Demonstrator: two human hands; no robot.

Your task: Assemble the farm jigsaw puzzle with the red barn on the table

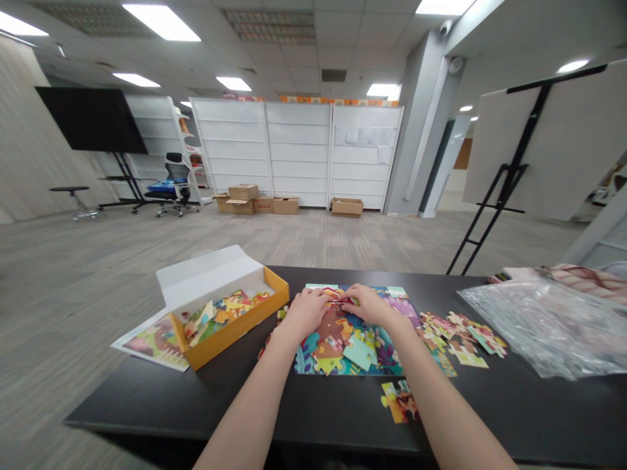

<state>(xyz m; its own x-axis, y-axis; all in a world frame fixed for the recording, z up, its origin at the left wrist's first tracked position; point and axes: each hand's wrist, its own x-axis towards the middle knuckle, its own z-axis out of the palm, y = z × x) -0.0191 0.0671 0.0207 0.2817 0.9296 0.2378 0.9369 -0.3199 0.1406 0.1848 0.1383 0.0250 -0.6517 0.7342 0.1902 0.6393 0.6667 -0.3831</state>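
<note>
On the black table lies a colourful jigsaw puzzle (pixel 306 356), partly covered by my hands. My left hand (pixel 309 309) rests over its upper left part, fingers curled down to a small reddish puzzle piece (pixel 337 302). From the other side my right hand (pixel 368 304) pinches at the same piece, its fingertips close to the left ones. The exact grip is partly hidden. Loose pieces lie on top of the puzzle, including a pale green puzzle piece (pixel 360 352) below my hands. A small joined cluster of pieces (pixel 399 401) sits by my right forearm.
An open yellow box (pixel 240 331) with several puzzle pieces stands on the left, over a printed picture sheet (pixel 147 341). More loose pieces (pixel 463 336) are spread right of the puzzle. A clear plastic bag (pixel 543 326) lies at the table's right side.
</note>
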